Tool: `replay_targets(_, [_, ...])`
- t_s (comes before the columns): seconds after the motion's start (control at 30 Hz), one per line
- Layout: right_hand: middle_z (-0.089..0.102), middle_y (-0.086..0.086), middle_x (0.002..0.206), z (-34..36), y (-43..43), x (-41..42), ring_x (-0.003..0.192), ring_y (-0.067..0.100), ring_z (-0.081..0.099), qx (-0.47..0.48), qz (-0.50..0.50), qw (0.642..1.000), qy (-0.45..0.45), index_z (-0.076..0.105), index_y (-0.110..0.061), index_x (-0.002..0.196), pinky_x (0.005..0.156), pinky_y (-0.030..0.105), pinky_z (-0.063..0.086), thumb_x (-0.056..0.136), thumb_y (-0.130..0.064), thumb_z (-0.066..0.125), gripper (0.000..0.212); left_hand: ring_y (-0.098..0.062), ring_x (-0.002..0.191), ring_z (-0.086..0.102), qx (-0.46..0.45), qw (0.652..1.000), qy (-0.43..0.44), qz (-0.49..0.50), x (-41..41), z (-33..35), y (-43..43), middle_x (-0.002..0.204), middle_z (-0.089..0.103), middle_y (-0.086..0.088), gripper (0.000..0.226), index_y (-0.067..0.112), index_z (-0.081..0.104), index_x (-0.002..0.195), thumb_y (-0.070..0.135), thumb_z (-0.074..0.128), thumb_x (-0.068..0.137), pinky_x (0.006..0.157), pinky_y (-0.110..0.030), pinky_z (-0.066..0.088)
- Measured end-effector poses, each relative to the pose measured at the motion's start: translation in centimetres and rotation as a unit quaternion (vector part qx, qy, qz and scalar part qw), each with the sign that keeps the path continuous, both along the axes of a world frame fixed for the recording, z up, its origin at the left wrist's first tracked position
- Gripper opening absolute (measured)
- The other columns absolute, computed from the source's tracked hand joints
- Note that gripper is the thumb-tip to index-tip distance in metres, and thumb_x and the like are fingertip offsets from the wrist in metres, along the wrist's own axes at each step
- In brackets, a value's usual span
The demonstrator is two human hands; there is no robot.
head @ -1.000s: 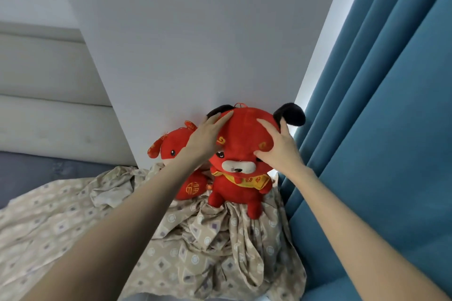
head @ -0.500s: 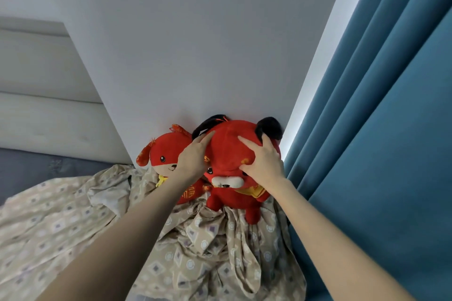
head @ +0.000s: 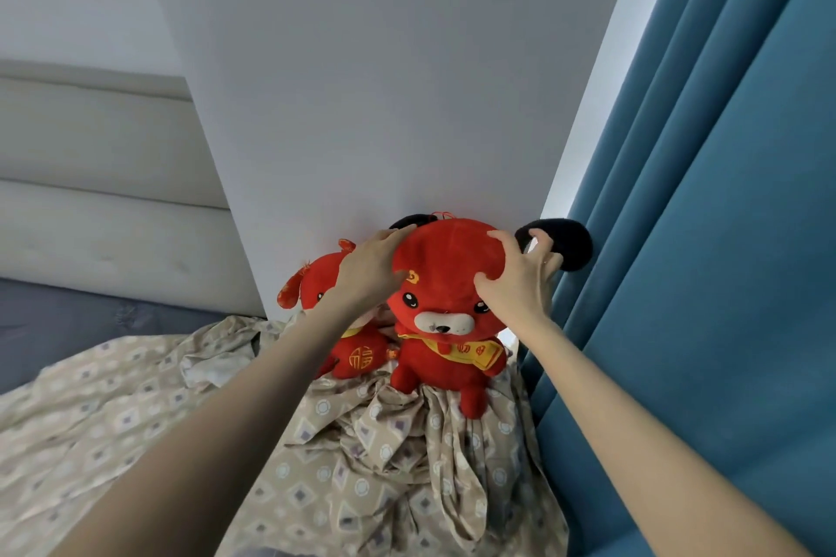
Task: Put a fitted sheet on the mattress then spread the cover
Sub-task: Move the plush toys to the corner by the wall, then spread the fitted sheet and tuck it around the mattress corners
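A crumpled beige patterned sheet (head: 371,461) lies bunched across the bed corner, over a grey-blue mattress surface (head: 77,321). On the sheet, against the wall, sits a big red plush dog (head: 445,285) with black ears. My left hand (head: 368,271) grips the left side of its head. My right hand (head: 520,280) grips the right side, fingers curled over the crown and by the black ear. A smaller red plush (head: 357,357) sits just left of it, partly hidden behind my left forearm.
A white wall panel (head: 384,81) rises right behind the toys. Teal curtains (head: 705,240) hang close on the right, touching the sheet's edge. A padded cream headboard (head: 104,194) runs along the left.
The big plush has come up and is upright, face showing; half a second ago its head was pushed down. Both hands stayed on its head.
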State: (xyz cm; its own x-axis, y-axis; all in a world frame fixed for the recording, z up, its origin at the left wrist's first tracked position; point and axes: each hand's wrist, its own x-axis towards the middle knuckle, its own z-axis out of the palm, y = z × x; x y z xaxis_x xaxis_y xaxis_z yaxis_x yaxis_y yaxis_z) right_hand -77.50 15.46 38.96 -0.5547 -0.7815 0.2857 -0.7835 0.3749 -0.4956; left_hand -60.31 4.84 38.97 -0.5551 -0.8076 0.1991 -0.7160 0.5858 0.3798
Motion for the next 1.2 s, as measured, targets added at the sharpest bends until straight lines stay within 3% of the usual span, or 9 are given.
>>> replay_targets(0.13, [0.028,0.008,0.143,0.8,0.0,0.8,0.126,0.029,0.027,-0.015,-0.026,0.999,0.038,0.050,-0.030,0.129,0.098,0.044,0.038,0.083,-0.028,0.062,0.047,-0.025,0.114,0.054,0.012,1.000,0.024,-0.002,0.8,1.1,0.3,0.135,0.052,-0.004,0.066,0.031,0.030,0.146,0.025,0.059,0.088,0.085,-0.042,0.052])
replay_targets(0.23, [0.040,0.005,0.135,1.6,-0.4,1.4,0.122,0.025,0.033,-0.038,-0.004,0.998,0.040,0.051,-0.029,0.127,0.098,0.040,0.040,0.086,-0.031,0.059,0.042,-0.025,0.120,0.050,0.002,0.999,0.039,0.007,1.4,1.9,0.7,0.135,0.052,-0.004,0.060,0.030,0.032,0.146,0.025,0.055,0.091,0.090,-0.038,0.048])
replay_targets(0.4, [0.042,0.005,0.137,3.7,-1.3,3.1,0.125,0.024,0.035,-0.034,0.064,0.997,0.027,0.047,-0.026,0.132,0.097,0.042,0.044,0.089,-0.030,0.057,0.044,-0.023,0.127,0.045,0.033,0.995,0.083,0.037,3.2,2.7,0.6,0.140,0.049,-0.004,0.056,0.031,0.036,0.144,0.026,0.054,0.091,0.099,-0.040,0.043])
replay_targets(0.53, [0.045,0.003,0.135,5.5,-2.4,4.9,0.124,0.022,0.039,-0.049,0.121,0.991,0.000,0.047,-0.026,0.132,0.095,0.043,0.047,0.090,-0.025,0.057,0.043,-0.022,0.118,0.053,0.055,0.985,0.143,0.077,5.4,3.4,0.6,0.137,0.053,-0.003,0.052,0.030,0.040,0.142,0.026,0.055,0.092,0.096,-0.037,0.043])
replay_targets(0.67, [0.049,0.003,0.134,6.7,-3.8,6.9,0.123,0.022,0.043,-0.071,0.176,0.982,-0.022,0.050,-0.023,0.131,0.088,0.030,0.043,0.091,-0.018,0.056,0.040,-0.023,0.116,0.056,0.072,0.968,0.211,0.119,8.2,4.6,0.7,0.131,0.058,-0.001,0.047,0.027,0.046,0.138,0.025,0.056,0.092,0.093,-0.035,0.045])
replay_targets(0.87, [0.052,0.000,0.132,7.8,-6.1,12.0,0.118,0.020,0.049,-0.090,0.283,0.952,-0.075,0.053,-0.022,0.127,0.086,0.028,0.045,0.092,-0.017,0.056,0.035,-0.013,0.099,0.061,0.072,0.934,0.287,0.199,13.7,5.8,1.7,0.122,0.063,0.001,0.039,0.026,0.055,0.130,0.022,0.056,0.092,0.086,-0.028,0.050])
replay_targets(0.97, [0.053,-0.001,0.130,7.6,-7.5,15.2,0.115,0.018,0.051,-0.089,0.339,0.932,-0.093,0.053,-0.022,0.125,0.085,0.026,0.046,0.092,-0.016,0.057,0.034,-0.012,0.102,0.060,0.070,0.910,0.320,0.254,17.6,5.4,3.3,0.122,0.062,0.001,0.037,0.023,0.056,0.130,0.020,0.056,0.092,0.087,-0.025,0.047])
replay_targets(1.2, [0.057,-0.004,0.124,5.2,-8.9,26.1,0.106,0.019,0.056,-0.026,0.482,0.866,-0.130,0.055,-0.022,0.122,0.090,0.038,0.049,0.090,-0.013,0.058,0.033,-0.010,0.094,0.060,0.050,0.846,0.320,0.423,28.6,2.9,9.9,0.114,0.062,0.005,0.036,0.021,0.058,0.128,0.018,0.058,0.092,0.084,-0.019,0.043])
